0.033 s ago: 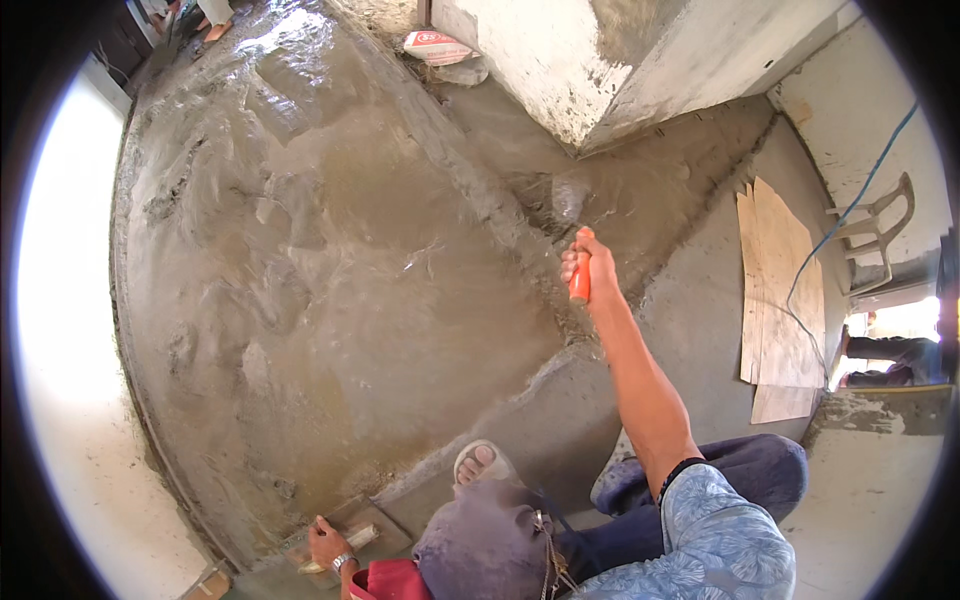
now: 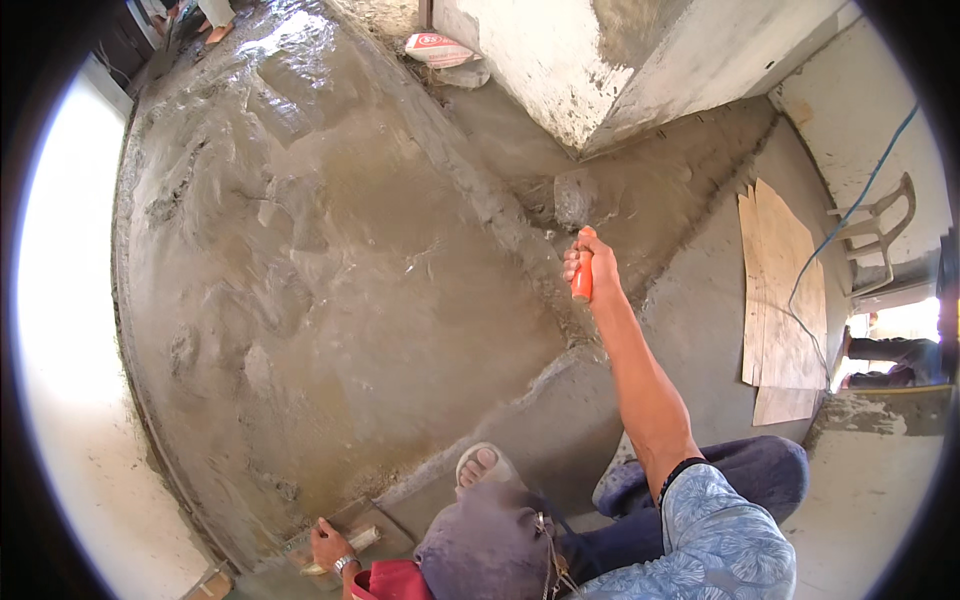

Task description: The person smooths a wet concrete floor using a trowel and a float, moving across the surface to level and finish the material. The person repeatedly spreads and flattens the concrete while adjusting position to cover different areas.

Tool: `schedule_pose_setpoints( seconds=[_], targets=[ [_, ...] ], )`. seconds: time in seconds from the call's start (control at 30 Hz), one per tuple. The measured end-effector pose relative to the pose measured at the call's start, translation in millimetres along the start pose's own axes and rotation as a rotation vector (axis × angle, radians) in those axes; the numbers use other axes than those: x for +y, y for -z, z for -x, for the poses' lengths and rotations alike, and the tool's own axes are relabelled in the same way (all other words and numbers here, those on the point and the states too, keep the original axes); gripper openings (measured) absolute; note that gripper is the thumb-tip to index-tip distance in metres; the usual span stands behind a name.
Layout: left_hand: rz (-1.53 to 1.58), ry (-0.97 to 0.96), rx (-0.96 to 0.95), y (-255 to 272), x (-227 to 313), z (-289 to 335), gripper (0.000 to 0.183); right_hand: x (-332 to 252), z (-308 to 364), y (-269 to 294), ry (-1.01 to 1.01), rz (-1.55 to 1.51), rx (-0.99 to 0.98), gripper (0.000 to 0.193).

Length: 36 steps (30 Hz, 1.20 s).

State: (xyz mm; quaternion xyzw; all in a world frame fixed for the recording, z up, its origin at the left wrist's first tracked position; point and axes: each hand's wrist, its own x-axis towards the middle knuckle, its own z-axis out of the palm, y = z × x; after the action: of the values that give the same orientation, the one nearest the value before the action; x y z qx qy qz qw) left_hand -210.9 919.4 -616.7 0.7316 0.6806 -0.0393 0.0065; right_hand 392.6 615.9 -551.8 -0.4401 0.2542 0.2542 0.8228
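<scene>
Your right hand [image 2: 592, 268] is closed round the orange-red, rounded handle of a grey-bladed trowel [image 2: 575, 201], with your arm stretched out ahead. The trowel is at the wet grey-brown mortar [image 2: 420, 300], just short of the bottom corner of the white, patchily plastered wall block [image 2: 590, 95]. That long reach probably lets you get to this spot from the firmer strip without treading in the mortar; the handle points back toward you, in line with your forearm, which should keep your wrist fairly straight.

Your left hand [image 2: 328, 546] is low, near the mortar's bottom edge, over the pale handle of a flat, grey-brown rectangular float [image 2: 395, 530]. Whether your fingers clasp that handle or merely rest on it, you cannot tell from here. The float's broad face lies flat, which would spread any weight you lean on it and steady your crouch.

Your foot in the pale sandal [image 2: 484, 464] is just outside the mortar's lower edge. The light-brown, thin wooden sheets [image 2: 785, 300] lie on the smoother grey floor [image 2: 690, 330], toward its right edge, well apart from both tools.
</scene>
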Motion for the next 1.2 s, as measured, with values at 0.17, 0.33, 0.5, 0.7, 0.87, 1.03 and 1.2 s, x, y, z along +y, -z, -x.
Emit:
schedule_pose_setpoints(
  seconds=[0.17,0.33,0.5,0.7,0.87,1.03,1.2],
  targets=[
    [0.008,0.018,0.009,-2.2,-8.6,0.2,0.043,42.0,-28.7,-88.3,-0.072,0.048,-0.217,0.019],
    [-0.041,0.015,-0.019,-11.2,-2.5,-0.5,0.045,69.2,-94.8,-204.5,-0.059,-0.164,-0.285,0.015],
    [-0.06,0.046,-0.078,-7.8,-3.8,0.2,0.047,84.8,-90.2,-192.6,0.025,-0.161,-0.146,0.019],
    [-0.102,0.104,-0.234,2.8,-4.1,-8.1,0.055,74.4,-19.5,-97.6,-0.091,0.001,-0.045,0.019],
    [-0.093,0.064,-0.223,-0.3,-3.6,-9.4,0.057,44.5,30.1,-29.9,-0.11,0.018,0.091,0.019],
    [-0.078,0.121,-0.194,5.6,5.5,0.3,0.057,28.3,53.6,-11.6,-0.045,0.103,0.069,0.018],
    [-0.13,0.125,-0.207,-5.5,0.0,-1.6,0.055,45.5,66.5,-20.6,-0.199,0.245,-0.009,0.02]
  ],
)
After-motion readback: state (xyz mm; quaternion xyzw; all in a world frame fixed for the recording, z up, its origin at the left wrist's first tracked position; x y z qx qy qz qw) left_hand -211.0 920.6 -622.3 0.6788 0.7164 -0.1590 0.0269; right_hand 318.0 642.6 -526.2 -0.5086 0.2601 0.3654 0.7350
